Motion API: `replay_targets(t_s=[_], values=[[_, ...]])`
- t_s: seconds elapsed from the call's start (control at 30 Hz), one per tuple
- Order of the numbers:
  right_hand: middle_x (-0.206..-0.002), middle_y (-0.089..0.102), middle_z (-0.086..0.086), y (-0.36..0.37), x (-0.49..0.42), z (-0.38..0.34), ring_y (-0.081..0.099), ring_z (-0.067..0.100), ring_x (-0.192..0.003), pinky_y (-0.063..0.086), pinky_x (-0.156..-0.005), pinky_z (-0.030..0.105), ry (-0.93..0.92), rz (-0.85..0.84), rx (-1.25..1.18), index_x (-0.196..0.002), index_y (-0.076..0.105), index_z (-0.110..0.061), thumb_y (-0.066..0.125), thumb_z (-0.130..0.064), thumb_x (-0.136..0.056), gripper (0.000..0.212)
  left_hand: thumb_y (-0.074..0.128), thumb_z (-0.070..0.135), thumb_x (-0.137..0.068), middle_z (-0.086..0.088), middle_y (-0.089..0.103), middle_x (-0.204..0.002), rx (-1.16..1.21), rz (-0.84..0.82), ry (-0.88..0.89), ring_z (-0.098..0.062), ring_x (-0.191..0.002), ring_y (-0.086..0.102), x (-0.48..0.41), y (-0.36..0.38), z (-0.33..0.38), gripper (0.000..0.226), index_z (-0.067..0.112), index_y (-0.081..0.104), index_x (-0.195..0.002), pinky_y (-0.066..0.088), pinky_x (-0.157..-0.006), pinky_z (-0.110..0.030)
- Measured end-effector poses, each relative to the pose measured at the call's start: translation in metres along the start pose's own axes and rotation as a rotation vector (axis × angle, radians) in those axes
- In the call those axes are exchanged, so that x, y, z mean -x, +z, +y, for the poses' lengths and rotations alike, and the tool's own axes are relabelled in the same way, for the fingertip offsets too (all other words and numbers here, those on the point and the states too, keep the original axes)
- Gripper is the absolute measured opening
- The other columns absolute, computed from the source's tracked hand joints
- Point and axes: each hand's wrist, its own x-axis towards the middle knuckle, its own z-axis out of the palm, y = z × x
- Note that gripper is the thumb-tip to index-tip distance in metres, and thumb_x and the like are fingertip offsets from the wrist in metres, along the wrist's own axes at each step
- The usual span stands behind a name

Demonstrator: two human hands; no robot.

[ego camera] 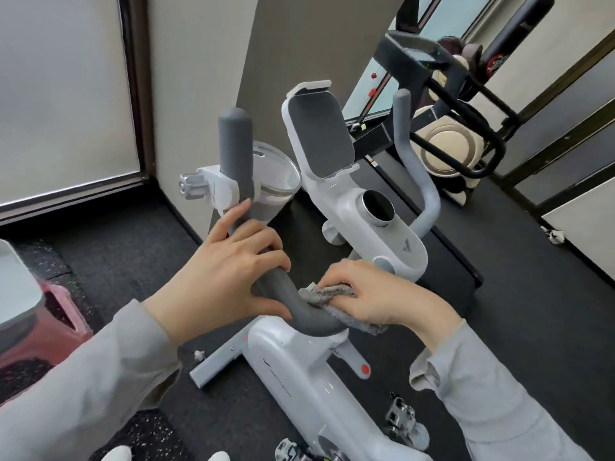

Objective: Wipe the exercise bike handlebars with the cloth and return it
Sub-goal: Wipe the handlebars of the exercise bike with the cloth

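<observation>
A white exercise bike [299, 371] fills the middle of the view, with grey padded handlebars. My left hand [226, 274] grips the left handlebar [234, 151] at its lower bend. My right hand [382, 297] holds a grey cloth [329, 294] bunched up and pressed against the bar's curve [299, 311] just above the stem. The right handlebar [416, 168] rises untouched behind the white console with its tablet holder [319, 134] and round dial [377, 207].
A clear bottle holder [276, 181] clamps to the left bar. A treadmill with black rails [466, 94] stands behind on the right. A pink block [60, 314] lies at left. Dark rubber floor [532, 294], with a wall and frosted window at left. Pedals [401, 417] show below.
</observation>
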Motion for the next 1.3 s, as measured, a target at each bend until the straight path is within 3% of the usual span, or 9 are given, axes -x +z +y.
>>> replay_targets(t_s=[0.23, 0.4, 0.53, 0.67, 0.77, 0.93, 1.1, 1.23, 1.3], values=[[-0.088, 0.069, 0.017, -0.029, -0.013, 0.042, 0.061, 0.033, -0.091, 0.05, -0.081, 0.048, 0.021, 0.046, 0.195, -0.085, 0.069, -0.005, 0.052, -0.011, -0.084, 0.018, 0.047, 0.079, -0.06, 0.011, 0.06, -0.091, 0.001, 0.009, -0.037, -0.014, -0.099, 0.058, -0.001, 0.002, 0.0, 0.057, 0.033, 0.066, -0.088, -0.003, -0.117, -0.035], [-0.082, 0.067, 0.015, -0.037, -0.017, 0.067, 0.055, 0.031, -0.085, 0.045, -0.076, 0.044, -0.012, 0.119, 0.293, -0.079, 0.069, -0.005, 0.055, -0.005, -0.082, 0.014, 0.047, 0.079, -0.058, 0.011, 0.06, -0.09, 0.004, 0.008, -0.05, -0.013, -0.099, 0.057, -0.002, 0.003, 0.001, 0.059, 0.033, 0.067, -0.088, -0.007, -0.117, -0.031], [-0.087, 0.067, 0.016, -0.019, -0.011, 0.081, 0.048, 0.033, -0.088, 0.036, -0.075, 0.034, -0.087, 0.336, 0.243, -0.084, 0.068, 0.001, 0.055, 0.005, -0.08, 0.014, 0.05, 0.078, -0.057, 0.013, 0.059, -0.091, 0.01, -0.009, -0.058, -0.009, -0.1, 0.052, -0.001, 0.0, 0.002, 0.059, 0.033, 0.068, -0.09, -0.01, -0.117, -0.029], [-0.097, 0.069, 0.013, 0.007, 0.006, 0.086, 0.053, 0.032, -0.099, 0.034, -0.084, 0.019, -0.131, 0.64, 0.057, -0.099, 0.069, 0.0, 0.058, 0.013, -0.079, 0.026, 0.051, 0.078, -0.056, 0.012, 0.06, -0.093, 0.006, -0.027, -0.07, -0.01, -0.1, 0.054, -0.001, -0.004, 0.005, 0.06, 0.033, 0.068, -0.091, -0.012, -0.116, -0.024], [-0.102, 0.067, 0.013, 0.032, 0.018, 0.082, 0.054, 0.029, -0.104, 0.035, -0.093, 0.018, -0.107, 0.857, -0.067, -0.103, 0.068, -0.002, 0.057, 0.015, -0.079, 0.032, 0.05, 0.077, -0.058, 0.012, 0.06, -0.097, -0.01, -0.037, -0.072, -0.011, -0.106, 0.053, 0.002, -0.006, 0.008, 0.062, 0.033, 0.067, -0.097, -0.014, -0.116, -0.025], [-0.105, 0.062, -0.003, 0.06, 0.036, 0.052, 0.056, 0.024, -0.11, 0.047, -0.098, 0.036, -0.067, 1.031, -0.308, -0.109, 0.067, -0.004, 0.058, 0.008, -0.085, 0.029, 0.061, 0.064, -0.065, 0.005, 0.064, -0.106, -0.069, -0.008, -0.021, -0.017, -0.118, 0.052, 0.01, -0.002, 0.011, 0.058, 0.025, 0.066, -0.108, 0.005, -0.119, -0.043], [-0.105, 0.055, -0.021, 0.094, 0.066, 0.007, 0.06, 0.019, -0.106, 0.046, -0.095, 0.023, 0.001, 1.227, -0.422, -0.111, 0.066, -0.006, 0.06, 0.007, -0.085, 0.029, 0.058, 0.056, -0.074, 0.001, 0.062, -0.119, -0.042, -0.004, 0.049, -0.022, -0.127, 0.046, 0.021, -0.001, 0.014, 0.056, 0.02, 0.062, -0.117, 0.018, -0.117, -0.044], [-0.108, 0.06, -0.008, 0.132, 0.093, -0.025, 0.058, 0.013, -0.106, 0.043, -0.096, 0.017, 0.115, 1.335, -0.469, -0.111, 0.066, -0.008, 0.06, 0.007, -0.085, 0.031, 0.06, 0.042, -0.081, -0.004, 0.058, -0.127, 0.095, 0.02, 0.134, -0.023, -0.126, 0.048, 0.043, 0.003, 0.026, 0.049, 0.014, 0.059, -0.121, 0.04, -0.106, -0.044], [-0.107, 0.059, -0.011, 0.156, 0.105, -0.039, 0.059, 0.014, -0.104, 0.045, -0.095, 0.022, 0.191, 1.355, -0.477, -0.11, 0.066, -0.01, 0.061, 0.006, -0.085, 0.031, 0.062, 0.036, -0.084, -0.004, 0.057, -0.127, 0.154, 0.021, 0.201, -0.022, -0.122, 0.051, 0.06, 0.01, 0.037, 0.044, 0.013, 0.058, -0.122, 0.044, -0.101, -0.039]])
